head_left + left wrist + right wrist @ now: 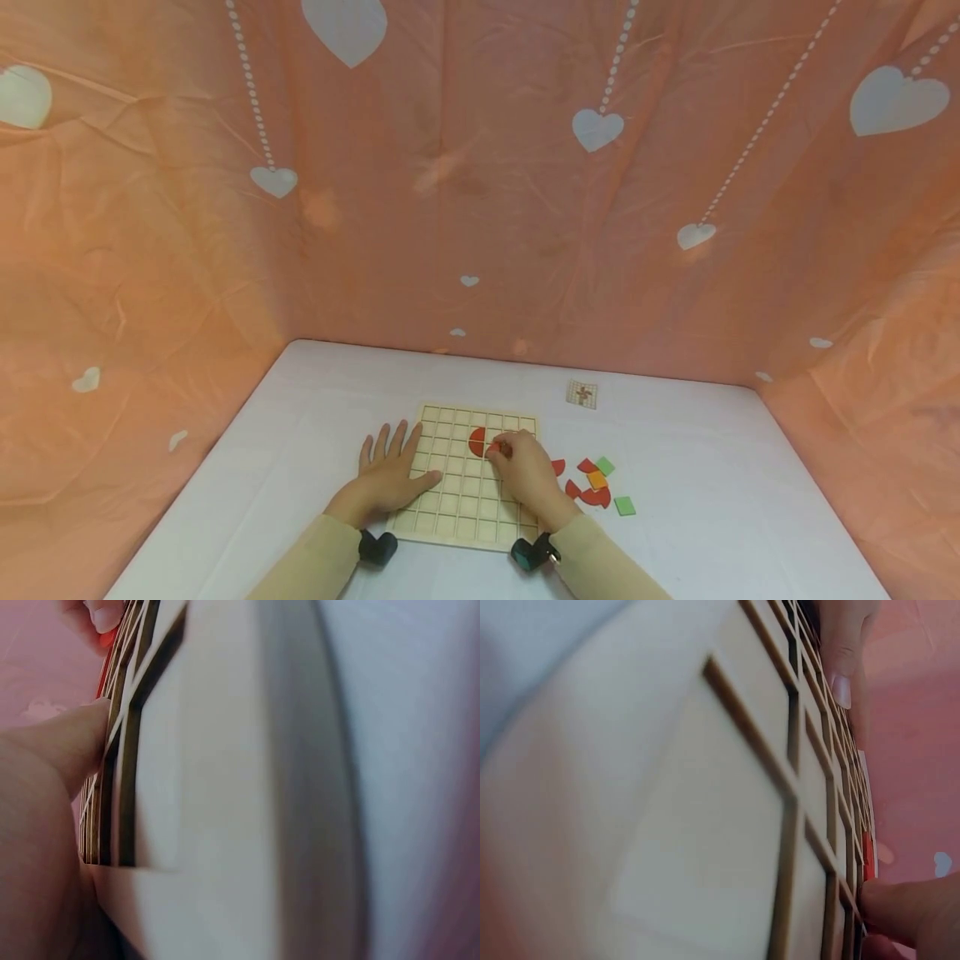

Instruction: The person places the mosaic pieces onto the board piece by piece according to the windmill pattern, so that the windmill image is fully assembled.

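Note:
A pale wooden grid board (450, 505) lies flat on the white table. Two red quarter-circle pieces (477, 435) sit in neighbouring cells near its upper middle, forming a half disc. My right hand (525, 471) pinches another red piece (493, 448) just beside them, over the board; its exact shape is partly covered by the fingers. With fingers spread, my left hand (390, 477) rests along the board's left edge, its thumb over the cells. In the left wrist view the thumb (71, 739) touches the grid.
Right of the board lie several loose red pieces (596, 497), an orange square (597, 480) and green squares (625, 506). A small pattern card (582, 394) is behind them. Orange curtains (480, 208) with pale hearts surround the table (720, 500).

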### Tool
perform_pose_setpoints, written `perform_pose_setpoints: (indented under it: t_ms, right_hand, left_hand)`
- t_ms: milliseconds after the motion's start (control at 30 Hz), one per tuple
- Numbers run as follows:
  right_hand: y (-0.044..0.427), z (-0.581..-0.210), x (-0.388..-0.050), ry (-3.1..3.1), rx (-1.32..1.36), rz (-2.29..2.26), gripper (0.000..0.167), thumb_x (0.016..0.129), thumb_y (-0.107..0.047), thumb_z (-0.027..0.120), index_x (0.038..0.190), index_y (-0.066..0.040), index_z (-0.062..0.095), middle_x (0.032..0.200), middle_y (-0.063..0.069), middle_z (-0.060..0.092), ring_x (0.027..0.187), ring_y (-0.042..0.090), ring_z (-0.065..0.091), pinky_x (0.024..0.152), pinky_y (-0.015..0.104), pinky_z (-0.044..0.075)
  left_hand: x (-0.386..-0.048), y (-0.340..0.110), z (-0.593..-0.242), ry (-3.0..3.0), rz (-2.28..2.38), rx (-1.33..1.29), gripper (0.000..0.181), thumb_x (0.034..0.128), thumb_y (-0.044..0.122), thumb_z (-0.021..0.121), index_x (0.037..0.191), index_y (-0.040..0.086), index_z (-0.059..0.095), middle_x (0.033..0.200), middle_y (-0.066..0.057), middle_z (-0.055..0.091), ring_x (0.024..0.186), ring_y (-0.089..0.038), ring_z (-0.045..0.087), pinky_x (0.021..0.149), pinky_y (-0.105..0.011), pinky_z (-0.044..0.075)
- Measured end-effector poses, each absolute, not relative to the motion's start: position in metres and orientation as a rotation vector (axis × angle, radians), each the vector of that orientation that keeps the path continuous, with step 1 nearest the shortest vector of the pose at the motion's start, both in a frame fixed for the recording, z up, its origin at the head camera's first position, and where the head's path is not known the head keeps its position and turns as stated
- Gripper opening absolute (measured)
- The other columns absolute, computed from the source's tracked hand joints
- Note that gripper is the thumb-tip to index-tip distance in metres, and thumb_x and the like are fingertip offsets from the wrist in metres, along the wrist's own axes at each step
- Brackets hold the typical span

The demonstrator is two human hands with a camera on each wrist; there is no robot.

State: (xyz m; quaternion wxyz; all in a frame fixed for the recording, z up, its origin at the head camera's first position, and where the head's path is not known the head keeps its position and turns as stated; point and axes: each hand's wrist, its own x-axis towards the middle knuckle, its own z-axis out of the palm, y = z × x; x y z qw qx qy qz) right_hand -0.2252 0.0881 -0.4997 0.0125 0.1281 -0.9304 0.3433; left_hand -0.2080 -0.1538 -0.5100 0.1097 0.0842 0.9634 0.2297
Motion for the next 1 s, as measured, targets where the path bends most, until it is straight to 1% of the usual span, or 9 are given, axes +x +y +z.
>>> perform_pose_setpoints:
  t_ms: [100, 233, 400, 467, 567, 633, 733, 800, 1000]
  right_hand:
    - [0.089, -0.498, -0.223, -2.907, 0.449, 0.948, 0.026, 0.093, -0.019, 0.066, 0.112, -0.002, 0.069, 0.088, 0.003, 0.056, 0.075, 0.014, 0.050, 0.067, 0.030, 0.047]
    - [0.089, -0.495, -0.222, -2.936, 0.493, 0.818, 0.029, 0.091, -0.016, 0.067, 0.117, -0.002, 0.067, 0.086, 0.005, 0.054, 0.067, 0.013, 0.046, 0.057, 0.026, 0.042]
    - [0.089, -0.494, -0.222, -2.975, 0.473, 0.820, 0.031, 0.091, -0.015, 0.067, 0.119, -0.003, 0.066, 0.089, 0.007, 0.053, 0.066, 0.014, 0.045, 0.056, 0.027, 0.041]
    - [0.090, -0.493, -0.222, -2.985, 0.462, 0.848, 0.031, 0.090, -0.015, 0.067, 0.119, -0.004, 0.066, 0.088, 0.006, 0.052, 0.066, 0.015, 0.045, 0.055, 0.027, 0.039]
    - [0.091, -0.492, -0.224, -2.984, 0.461, 0.891, 0.031, 0.090, -0.015, 0.067, 0.119, -0.004, 0.065, 0.087, 0.006, 0.052, 0.067, 0.016, 0.046, 0.056, 0.029, 0.039]
    - [0.094, -0.491, -0.224, -2.988, 0.439, 0.948, 0.032, 0.090, -0.016, 0.067, 0.120, -0.004, 0.065, 0.089, 0.004, 0.053, 0.071, 0.016, 0.048, 0.061, 0.030, 0.043]
    - [0.103, -0.488, -0.224, -2.981, 0.379, 1.052, 0.034, 0.090, -0.019, 0.068, 0.120, -0.006, 0.064, 0.091, 0.002, 0.056, 0.077, 0.016, 0.051, 0.071, 0.034, 0.047]
    - [0.111, -0.486, -0.223, -2.974, 0.323, 1.108, 0.036, 0.089, -0.023, 0.070, 0.121, -0.006, 0.064, 0.093, 0.002, 0.057, 0.080, 0.017, 0.052, 0.073, 0.036, 0.048]
    - [0.140, -0.483, -0.220, -2.966, 0.170, 1.061, 0.043, 0.084, -0.032, 0.076, 0.117, -0.008, 0.064, 0.092, 0.002, 0.057, 0.080, 0.016, 0.054, 0.068, 0.032, 0.047]
  left_hand:
    - [-0.208, -0.154, -0.509, 2.827, 0.665, 0.242, 0.094, 0.0908, 0.062, 0.050, 0.156, 0.007, 0.011, 0.160, -0.020, 0.002, 0.144, -0.042, -0.008, 0.110, -0.059, -0.011]
    - [-0.209, -0.154, -0.510, 2.823, 0.676, 0.241, 0.095, 0.0905, 0.063, 0.050, 0.156, 0.007, 0.010, 0.160, -0.020, 0.001, 0.144, -0.042, -0.009, 0.109, -0.058, -0.013]
    - [-0.209, -0.154, -0.513, 2.818, 0.673, 0.229, 0.096, 0.0897, 0.066, 0.048, 0.156, 0.009, 0.008, 0.161, -0.018, -0.001, 0.144, -0.040, -0.011, 0.109, -0.055, -0.017]
    - [-0.209, -0.154, -0.514, 2.820, 0.699, 0.233, 0.097, 0.0892, 0.066, 0.048, 0.156, 0.007, 0.009, 0.160, -0.020, 0.000, 0.144, -0.041, -0.012, 0.108, -0.055, -0.019]
    - [-0.209, -0.154, -0.515, 2.819, 0.701, 0.233, 0.098, 0.0889, 0.067, 0.048, 0.156, 0.009, 0.008, 0.160, -0.019, -0.001, 0.144, -0.040, -0.013, 0.109, -0.054, -0.019]
    - [-0.209, -0.154, -0.515, 2.820, 0.720, 0.241, 0.098, 0.0889, 0.067, 0.048, 0.156, 0.007, 0.009, 0.160, -0.020, 0.000, 0.144, -0.040, -0.013, 0.108, -0.055, -0.020]
    - [-0.210, -0.154, -0.517, 2.821, 0.695, 0.234, 0.097, 0.0892, 0.067, 0.047, 0.156, 0.010, 0.007, 0.161, -0.018, -0.002, 0.144, -0.039, -0.013, 0.109, -0.054, -0.019]
    - [-0.210, -0.154, -0.519, 2.826, 0.702, 0.237, 0.096, 0.0897, 0.066, 0.048, 0.156, 0.009, 0.008, 0.161, -0.018, -0.001, 0.144, -0.040, -0.013, 0.109, -0.055, -0.017]
    - [-0.212, -0.157, -0.523, 2.833, 0.690, 0.238, 0.096, 0.0898, 0.065, 0.048, 0.156, 0.010, 0.008, 0.161, -0.017, -0.003, 0.144, -0.040, -0.013, 0.109, -0.056, -0.015]
